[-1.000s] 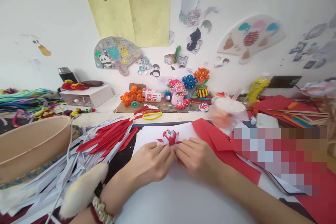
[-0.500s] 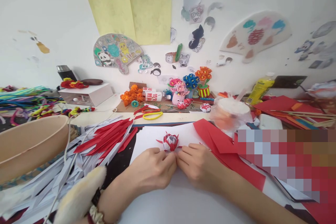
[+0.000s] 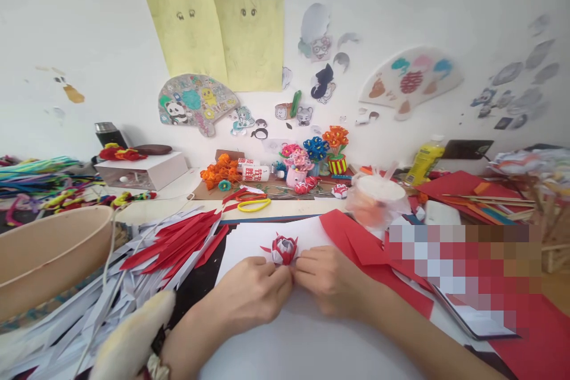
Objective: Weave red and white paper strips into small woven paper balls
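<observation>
A small folded red-and-white paper flower (image 3: 284, 248) stands on a white sheet (image 3: 249, 237) in front of me. My left hand (image 3: 249, 297) pinches its near left side with curled fingers. My right hand (image 3: 327, 279) grips its near right side, fingertips pressed together against the paper. Both hands rest on the white sheet and touch each other at the flower's base. A furry cuff and a beaded bracelet (image 3: 158, 365) show at my left wrist.
A heap of red and white paper strips (image 3: 173, 237) lies to the left, beside a tan bowl (image 3: 48, 249). Red paper sheets (image 3: 356, 237) lie right. Farther back are a bagged white tub (image 3: 378, 196), yellow scissors (image 3: 253, 203), a glue bottle (image 3: 256, 173), small flower pots (image 3: 312, 157), pipe cleaners (image 3: 40, 181).
The camera tilted slightly, so the scene sits lower in view. My fingers have shifted a little on the flower's base; both hands stay on it.
</observation>
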`<state>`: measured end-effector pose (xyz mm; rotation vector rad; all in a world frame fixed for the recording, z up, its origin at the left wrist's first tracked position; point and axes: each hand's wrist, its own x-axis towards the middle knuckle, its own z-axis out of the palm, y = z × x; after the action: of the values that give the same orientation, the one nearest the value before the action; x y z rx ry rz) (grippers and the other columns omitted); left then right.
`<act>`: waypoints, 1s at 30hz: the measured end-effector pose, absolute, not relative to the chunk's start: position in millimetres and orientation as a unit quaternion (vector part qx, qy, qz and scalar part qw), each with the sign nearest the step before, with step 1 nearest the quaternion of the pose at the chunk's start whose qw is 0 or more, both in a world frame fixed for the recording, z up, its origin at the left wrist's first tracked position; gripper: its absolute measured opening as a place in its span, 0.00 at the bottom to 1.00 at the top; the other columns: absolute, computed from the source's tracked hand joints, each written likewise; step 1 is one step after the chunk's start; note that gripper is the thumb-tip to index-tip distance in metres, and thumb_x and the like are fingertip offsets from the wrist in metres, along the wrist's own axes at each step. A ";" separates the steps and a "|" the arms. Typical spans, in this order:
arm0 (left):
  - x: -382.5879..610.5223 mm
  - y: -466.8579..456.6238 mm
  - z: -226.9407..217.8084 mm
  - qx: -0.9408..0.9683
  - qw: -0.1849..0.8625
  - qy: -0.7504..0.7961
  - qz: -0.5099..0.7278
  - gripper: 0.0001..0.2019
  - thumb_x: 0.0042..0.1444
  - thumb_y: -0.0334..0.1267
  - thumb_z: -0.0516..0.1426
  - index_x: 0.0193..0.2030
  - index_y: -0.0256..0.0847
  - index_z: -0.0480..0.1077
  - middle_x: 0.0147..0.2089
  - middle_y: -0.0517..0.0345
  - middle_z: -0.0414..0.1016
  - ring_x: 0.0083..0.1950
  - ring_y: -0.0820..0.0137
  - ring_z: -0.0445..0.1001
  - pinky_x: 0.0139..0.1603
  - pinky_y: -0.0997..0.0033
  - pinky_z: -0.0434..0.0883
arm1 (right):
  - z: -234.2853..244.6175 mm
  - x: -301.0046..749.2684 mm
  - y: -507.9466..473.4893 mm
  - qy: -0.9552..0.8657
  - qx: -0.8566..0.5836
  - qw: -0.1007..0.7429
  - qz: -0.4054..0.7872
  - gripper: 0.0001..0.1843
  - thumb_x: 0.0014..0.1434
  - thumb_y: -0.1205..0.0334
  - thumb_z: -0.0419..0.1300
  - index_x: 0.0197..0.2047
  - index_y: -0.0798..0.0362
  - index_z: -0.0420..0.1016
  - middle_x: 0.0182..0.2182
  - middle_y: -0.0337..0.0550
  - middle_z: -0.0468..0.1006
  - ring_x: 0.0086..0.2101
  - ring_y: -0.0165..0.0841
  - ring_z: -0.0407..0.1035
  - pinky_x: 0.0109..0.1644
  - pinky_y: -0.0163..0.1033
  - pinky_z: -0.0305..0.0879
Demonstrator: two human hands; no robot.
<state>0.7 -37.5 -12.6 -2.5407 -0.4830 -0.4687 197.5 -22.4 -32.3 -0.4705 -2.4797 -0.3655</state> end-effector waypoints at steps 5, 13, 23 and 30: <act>-1.2 -31.6 -12.3 -0.926 0.226 -0.230 -0.196 0.14 0.64 0.25 0.43 0.31 0.38 0.64 0.25 0.60 0.66 0.21 0.72 0.62 0.20 0.69 0.54 | -31.9 201.3 -15.1 -0.902 -0.212 0.377 -0.010 0.14 0.62 0.73 0.48 0.32 0.55 0.74 0.23 0.42 0.74 0.24 0.30 0.64 0.26 0.35 0.56; 2.4 -30.7 -10.1 -0.901 0.214 -0.282 -0.252 0.09 0.64 0.30 0.48 0.34 0.39 0.66 0.26 0.61 0.69 0.21 0.73 0.62 0.22 0.70 0.53 | -35.0 201.4 -12.2 -0.841 -0.268 0.448 0.145 0.09 0.61 0.71 0.54 0.33 0.54 0.75 0.25 0.40 0.76 0.25 0.29 0.68 0.28 0.32 0.62; 7.2 -34.8 -9.0 -0.888 0.260 -0.276 -0.259 0.13 0.66 0.26 0.45 0.33 0.38 0.66 0.29 0.58 0.70 0.26 0.70 0.64 0.25 0.68 0.52 | -35.4 201.3 -12.3 -0.852 -0.275 0.443 0.052 0.09 0.63 0.68 0.54 0.34 0.55 0.74 0.25 0.41 0.74 0.25 0.29 0.66 0.29 0.34 0.59; 10.2 -36.7 -9.1 -0.889 0.176 -0.344 -0.247 0.09 0.65 0.32 0.49 0.35 0.40 0.67 0.31 0.57 0.71 0.32 0.67 0.66 0.30 0.68 0.59 | -36.1 202.7 -11.7 -0.854 -0.289 0.425 0.084 0.09 0.63 0.68 0.54 0.34 0.53 0.73 0.25 0.41 0.74 0.25 0.30 0.66 0.29 0.34 0.58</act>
<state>10.2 -36.7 -9.1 -2.5174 -0.9734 -0.6985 202.7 -11.7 -36.1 -0.7238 -2.1353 0.2106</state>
